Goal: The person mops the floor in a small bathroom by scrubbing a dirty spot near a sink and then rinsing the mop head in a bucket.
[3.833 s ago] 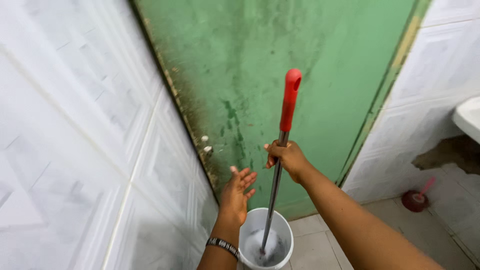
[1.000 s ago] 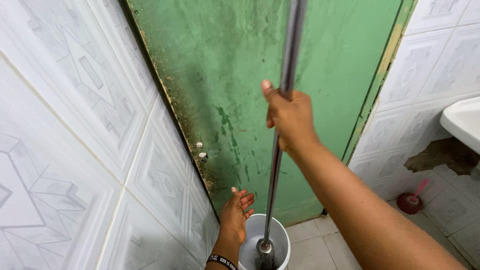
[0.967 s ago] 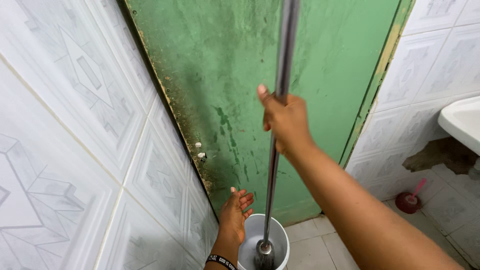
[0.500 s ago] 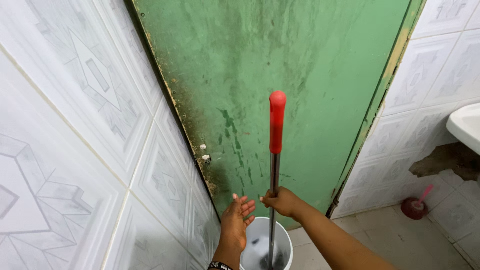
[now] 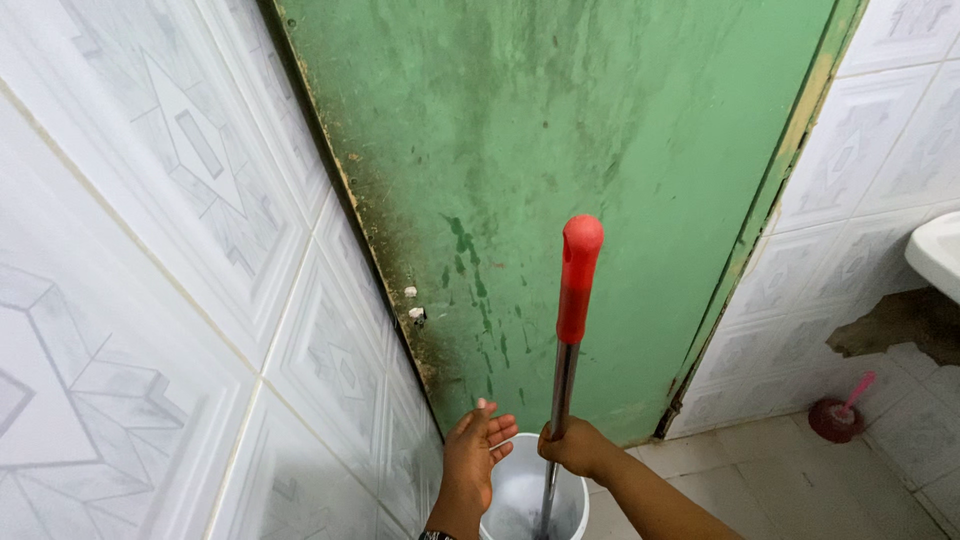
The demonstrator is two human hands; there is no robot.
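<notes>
The right hand is wrapped around the stiff, likely slick metal mop pole low over the white bucket, the red grip above looking surer, while the left hand hovers spread beside it

Red-gripped silver mop handle, white bucket, stained green door

A worn green-painted door fills the middle of the view, its surface streaked with dark stains and its left edge flaking and grimy. White relief-patterned wall tiles cover the wall to the left, and the same tiling continues to the right of the yellowish-green door frame. Low on the right wall a brown patch of missing tile shows beneath the rim of a white ceramic basin. The floor is pale square tiling. Light is soft and even.
</notes>
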